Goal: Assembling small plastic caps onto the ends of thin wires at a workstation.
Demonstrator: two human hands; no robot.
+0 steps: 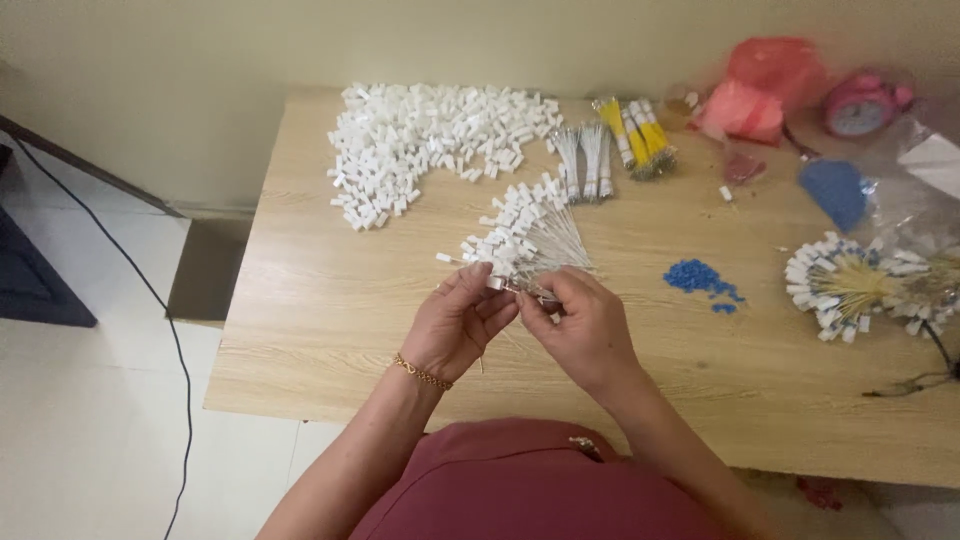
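Both hands, left hand (455, 320) and right hand (580, 320), pinch a white tag (497, 283) over bare table (330, 300) near its front edge.

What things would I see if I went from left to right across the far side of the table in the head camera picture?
Big heap of small white blocks → bundles of thin white wires → yellow-wrapped bundles → pink plastic bags → pink alarm clock.
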